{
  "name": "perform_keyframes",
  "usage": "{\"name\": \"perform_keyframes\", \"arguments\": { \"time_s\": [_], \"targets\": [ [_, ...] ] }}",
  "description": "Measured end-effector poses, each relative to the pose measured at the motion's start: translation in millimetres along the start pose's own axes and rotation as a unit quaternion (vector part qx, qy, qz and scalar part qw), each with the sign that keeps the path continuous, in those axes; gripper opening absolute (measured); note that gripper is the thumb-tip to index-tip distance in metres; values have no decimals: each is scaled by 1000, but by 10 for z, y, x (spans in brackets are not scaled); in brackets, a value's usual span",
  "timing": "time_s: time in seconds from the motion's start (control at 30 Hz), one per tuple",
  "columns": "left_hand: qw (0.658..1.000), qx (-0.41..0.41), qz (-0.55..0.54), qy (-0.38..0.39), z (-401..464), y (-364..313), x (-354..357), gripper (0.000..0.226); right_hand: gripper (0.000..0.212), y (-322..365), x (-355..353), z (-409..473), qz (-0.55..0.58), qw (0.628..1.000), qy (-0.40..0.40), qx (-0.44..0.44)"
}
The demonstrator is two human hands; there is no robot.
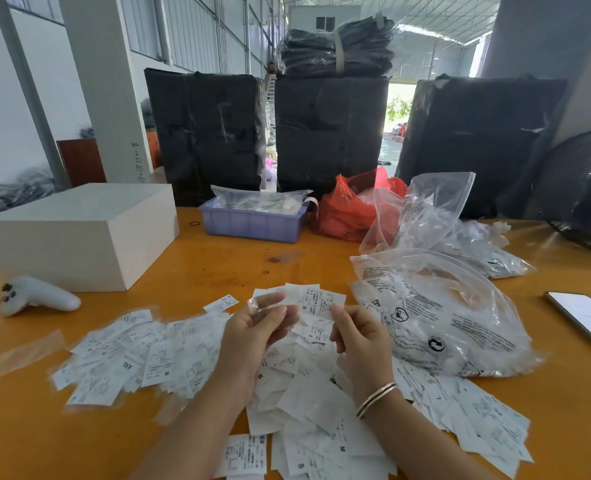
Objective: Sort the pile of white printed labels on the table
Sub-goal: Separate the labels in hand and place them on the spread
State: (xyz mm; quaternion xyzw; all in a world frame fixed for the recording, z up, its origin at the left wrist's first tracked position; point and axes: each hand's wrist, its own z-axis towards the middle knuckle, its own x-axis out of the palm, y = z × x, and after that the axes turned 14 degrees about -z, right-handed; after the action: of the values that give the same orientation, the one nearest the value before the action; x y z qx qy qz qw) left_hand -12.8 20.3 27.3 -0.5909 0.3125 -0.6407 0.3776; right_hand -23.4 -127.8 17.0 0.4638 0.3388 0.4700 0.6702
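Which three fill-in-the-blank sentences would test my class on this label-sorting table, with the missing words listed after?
1. The left hand and right hand together hold a few white labels above the ____ tabletop.
2. The bracelet is on the ____ wrist.
3. The white box stands to the left of a ____ plastic tray.
4. The phone lies at the table's ____ edge.

Missing words: orange; right; purple; right
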Motion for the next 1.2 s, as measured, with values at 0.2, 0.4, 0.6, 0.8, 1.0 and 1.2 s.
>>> {"name": "perform_keyframes", "arguments": {
  "time_s": [0.2, 0.4, 0.6, 0.8, 1.0, 1.2],
  "targets": [
    [1000, -7, 4, -15, 13, 8, 6, 16, 29, -4, 19, -20, -32, 999, 37, 5],
    [1000, -10, 5, -11, 6, 6, 5, 17, 26, 24, 41, -50, -110, 990, 85, -5],
    [1000, -11, 1, -5, 3, 8, 3, 16, 26, 34, 21, -40, -101, 993, 67, 17],
    [999, -7, -30, -10, 17, -14, -12, 24, 9, 77, -54, 6, 80, 994, 28, 65],
    [999, -7, -33, 5, 28, 1, -25, 25, 10, 88, 1, -26, 84, 993, 54, 66],
    [1000, 1, -16, 14, 36, 18, -19, 26, 5, 97, 0, -12, 114, 990, 24, 77]
  ]
}}
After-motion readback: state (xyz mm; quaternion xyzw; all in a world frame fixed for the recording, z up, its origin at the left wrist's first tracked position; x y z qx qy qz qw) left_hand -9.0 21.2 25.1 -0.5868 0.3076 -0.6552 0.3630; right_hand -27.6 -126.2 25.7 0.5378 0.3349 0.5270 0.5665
